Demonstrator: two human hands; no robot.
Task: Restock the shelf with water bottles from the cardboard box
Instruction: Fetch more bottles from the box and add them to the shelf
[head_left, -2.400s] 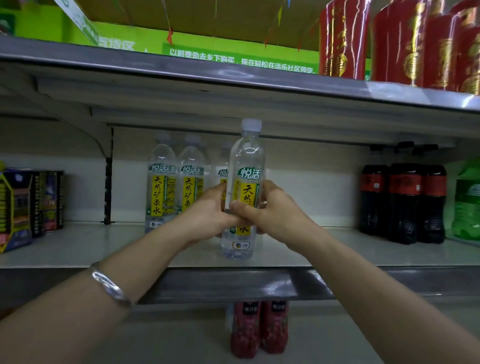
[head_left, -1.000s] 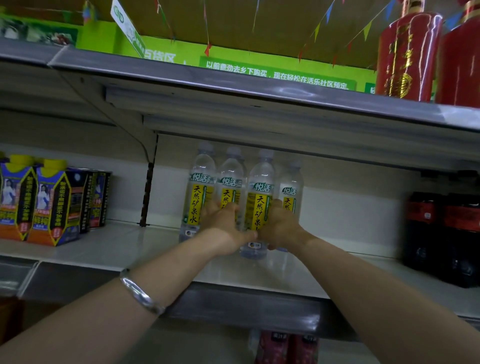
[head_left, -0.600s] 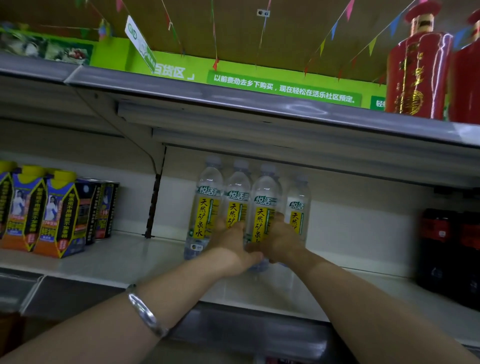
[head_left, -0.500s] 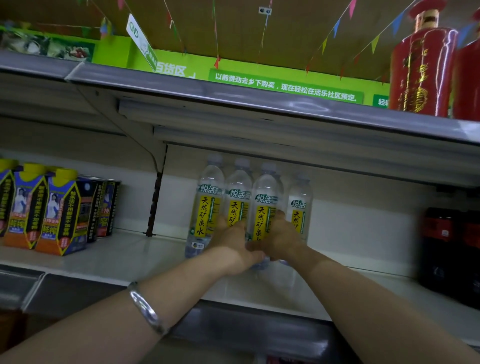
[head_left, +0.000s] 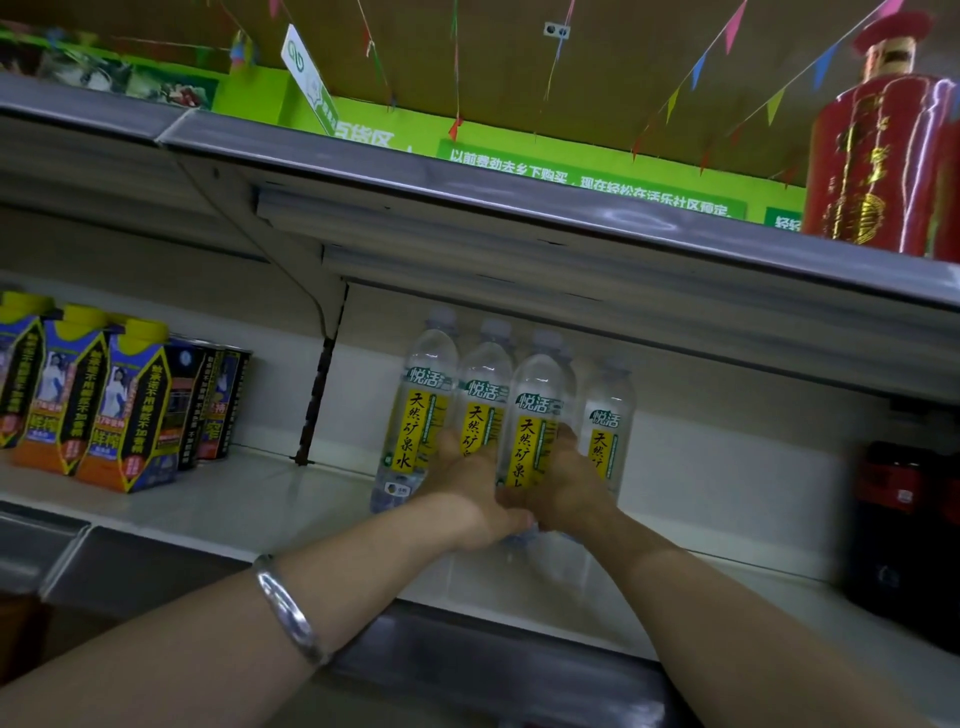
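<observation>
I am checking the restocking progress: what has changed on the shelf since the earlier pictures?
The held water bottle went from the shelf's front edge back into the row, beside the other bottles. The left hand and right hand still grip it low down. The juice cartons and dark soda bottles stayed put.

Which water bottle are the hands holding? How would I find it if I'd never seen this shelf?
Look at the middle shelf, between the yellow-capped drink cartons and the dark cola bottles. A cluster of clear water bottles with yellow labels stands there. The held bottle is the nearest one, with the left hand and right hand wrapped round its lower half.
</observation>
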